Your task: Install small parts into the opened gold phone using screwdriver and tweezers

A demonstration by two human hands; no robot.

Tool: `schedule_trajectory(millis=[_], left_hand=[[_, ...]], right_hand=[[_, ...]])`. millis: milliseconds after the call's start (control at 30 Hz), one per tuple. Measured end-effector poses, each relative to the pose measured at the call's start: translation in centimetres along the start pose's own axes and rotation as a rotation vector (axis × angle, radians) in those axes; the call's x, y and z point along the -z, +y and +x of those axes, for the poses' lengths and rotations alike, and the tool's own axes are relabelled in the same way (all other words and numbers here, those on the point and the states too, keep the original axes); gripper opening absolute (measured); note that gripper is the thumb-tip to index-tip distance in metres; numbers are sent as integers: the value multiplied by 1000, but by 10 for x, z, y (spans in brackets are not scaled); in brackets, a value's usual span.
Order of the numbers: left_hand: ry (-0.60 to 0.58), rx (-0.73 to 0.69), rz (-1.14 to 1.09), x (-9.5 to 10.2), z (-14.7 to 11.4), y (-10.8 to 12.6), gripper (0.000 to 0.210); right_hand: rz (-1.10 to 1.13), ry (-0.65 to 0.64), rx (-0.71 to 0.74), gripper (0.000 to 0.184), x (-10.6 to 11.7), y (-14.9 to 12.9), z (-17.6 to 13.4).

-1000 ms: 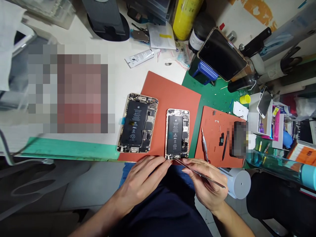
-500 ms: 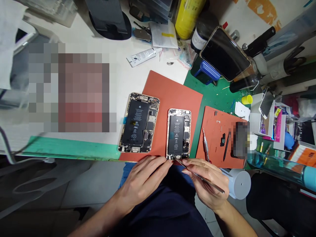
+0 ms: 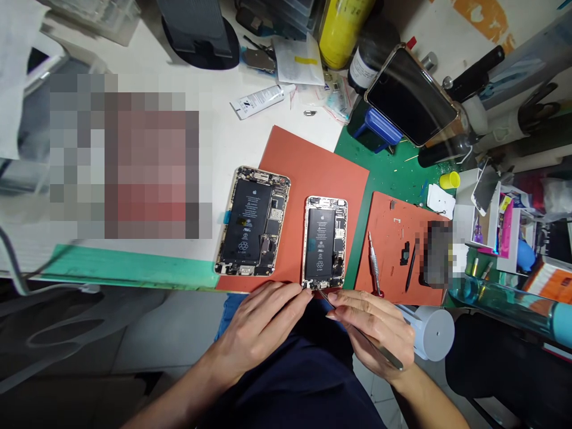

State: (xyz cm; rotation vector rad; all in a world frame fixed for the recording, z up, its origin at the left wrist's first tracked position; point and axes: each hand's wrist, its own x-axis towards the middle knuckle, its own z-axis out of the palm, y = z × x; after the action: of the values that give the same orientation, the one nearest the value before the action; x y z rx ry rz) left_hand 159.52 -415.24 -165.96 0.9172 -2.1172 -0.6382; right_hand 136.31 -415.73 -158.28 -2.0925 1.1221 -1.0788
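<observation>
The smaller opened phone point(image 3: 325, 242) points lengthwise away from me, at the near edge of the flat red mat point(image 3: 313, 162). My right hand point(image 3: 379, 325) pinches a slim metal tool point(image 3: 389, 357); whether my left hand point(image 3: 263, 322) grips, I can't tell.

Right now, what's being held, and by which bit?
The right fingers hold a thin grey metal tool near its tip. The left fingers are at a corner of the smaller white-rimmed open phone; any grip is unclear.

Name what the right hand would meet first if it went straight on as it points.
Most likely the near end of the smaller opened phone: the right hand points up-left in the picture, the tip of its metal tool at that edge. Whether they touch is unclear.
</observation>
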Motion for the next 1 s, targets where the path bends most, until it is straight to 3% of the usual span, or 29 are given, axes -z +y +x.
schedule_trajectory(millis=[433, 567, 667, 767, 867, 933, 1000], left_hand=[[-24, 2, 34, -4, -6, -2, 42], [-21, -27, 104, -4, -5, -2, 39], [-23, -35, 125, -4, -3, -1, 38], [-18, -26, 116, -3, -1, 0, 40], [-11, 9, 79, -2, 3, 2, 41], [10, 14, 70, -1, 6, 3, 40], [41, -7, 90, -1, 8, 3, 38]], right_hand=[[30, -140, -5, 34, 8, 10, -5], [16, -101, -16, 42, 12, 6, 2], [-23, 32, -129, 45, 18, 0, -2], [-56, 263, -269, 42, 27, -8, -19], [-152, 437, -491, 36, 39, -17, -38], [-275, 436, -653, 32, 48, -20, -44], [-427, 348, -721, 27, 54, -20, -45]])
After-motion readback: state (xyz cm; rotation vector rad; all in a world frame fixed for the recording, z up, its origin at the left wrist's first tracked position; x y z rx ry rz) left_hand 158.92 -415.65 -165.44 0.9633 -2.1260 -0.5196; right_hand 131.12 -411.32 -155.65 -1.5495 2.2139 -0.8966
